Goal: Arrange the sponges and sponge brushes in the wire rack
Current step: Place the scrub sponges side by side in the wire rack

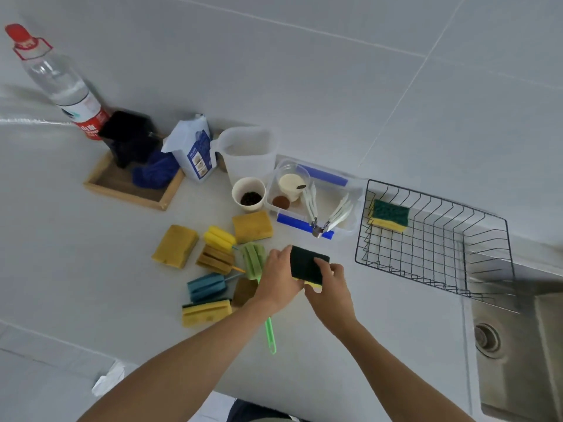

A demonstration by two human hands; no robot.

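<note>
Both hands hold 1 dark green sponge (pixel 308 264) with a yellow underside above the white tabletop (pixel 396 315): the left hand (pixel 278 278) has its grip closed on the left edge, the right hand (pixel 330 284) on the right edge. The wire rack (pixel 435 239) stands to the right, near the sink (pixel 518 345), with 1 green-and-yellow sponge (pixel 388 215) in its far left corner. Between hands and rack the tabletop is bare. To the left lie other sponges and sponge brushes; a green brush (pixel 254 260) passes under the left wrist.

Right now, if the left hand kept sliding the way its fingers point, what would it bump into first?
Likely the clear plastic box with the tongs; the left hand, gripping the sponge, points up and right. Depth is uncertain.
</note>
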